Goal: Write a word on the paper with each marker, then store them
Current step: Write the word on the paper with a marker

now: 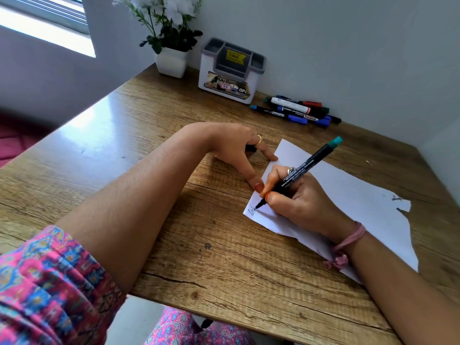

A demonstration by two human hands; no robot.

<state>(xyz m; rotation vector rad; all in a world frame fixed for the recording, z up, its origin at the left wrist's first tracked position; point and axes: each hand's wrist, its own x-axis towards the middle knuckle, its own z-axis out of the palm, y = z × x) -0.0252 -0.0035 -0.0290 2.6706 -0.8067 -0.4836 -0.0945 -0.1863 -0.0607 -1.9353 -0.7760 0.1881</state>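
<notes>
- We see the right hand (pixel 296 195) gripping a black marker (pixel 298 173) with a teal end, thumb and forefinger pinching it low on the barrel.
- The marker leans up and away from us, its tip touching the paper (pixel 353 195) near the left corner, where a few dark letters already stand.
- We find the paper lying flat on the wooden table (pixel 154 150), its right edge torn and ragged, with some dark marks near that tear.
- The left hand (pixel 239 148) rests beside the paper's left edge; its thumb and one finger reach out onto the sheet's border, and a small dark thing sits under the curled fingers, though we cannot tell what it is.
- A ring shows on the left hand, and a pink thread band circles the right wrist.
- At the back of the table, against the wall, we see a white holder (pixel 229 73) with a grey top and a yellow sticker.
- Just to its right lies a heap of markers (pixel 296 110), black, blue, red and green among them.
- A white pot (pixel 171 62) with white flowers stands left of the holder.
</notes>
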